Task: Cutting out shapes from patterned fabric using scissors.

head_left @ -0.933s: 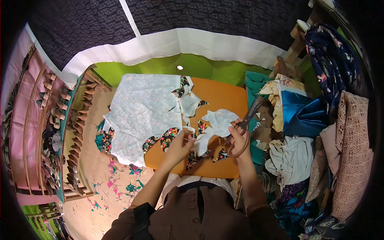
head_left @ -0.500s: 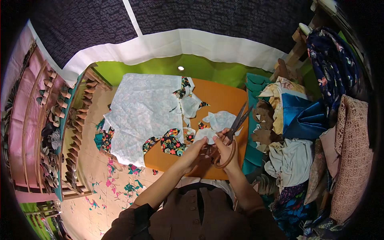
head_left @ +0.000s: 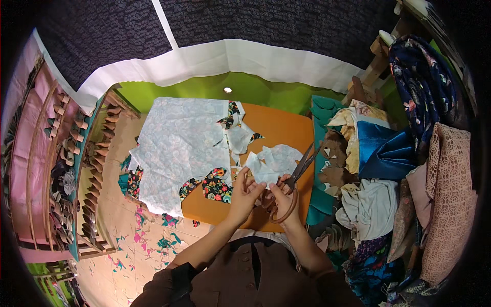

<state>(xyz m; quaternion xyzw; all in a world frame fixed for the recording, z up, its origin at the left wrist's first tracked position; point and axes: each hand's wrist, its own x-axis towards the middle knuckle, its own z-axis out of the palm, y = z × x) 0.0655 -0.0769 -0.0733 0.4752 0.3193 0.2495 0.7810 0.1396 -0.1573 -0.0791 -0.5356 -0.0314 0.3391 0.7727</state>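
Observation:
My left hand (head_left: 245,197) pinches a small cut piece of fabric (head_left: 260,173) by its near edge, pale side up, over the right part of the orange table (head_left: 281,123). Close beside it, my right hand (head_left: 287,207) has a large pair of scissors (head_left: 304,168) hooked on it, dark blades pointing away to the right and brown handles below. The thumb and fingertips of that hand also meet the fabric piece. Just beyond lies another rounded pale piece (head_left: 286,156). A big sheet of fabric (head_left: 184,143) covers the table's left, pale side up, with dark floral print at its folded edges.
Floral offcuts (head_left: 217,188) lie near the table's front. On the right are a teal folded cloth (head_left: 321,199), blue satin (head_left: 383,151) and a heaped white cloth (head_left: 371,207). Racks of wooden shoe lasts (head_left: 94,189) stand left. Coloured scraps (head_left: 166,243) litter the floor.
My left hand has shifted slightly left and its fingers have spread more around the fabric piece, which shows more of its surface. The scissors stay in my right hand, a little lower.

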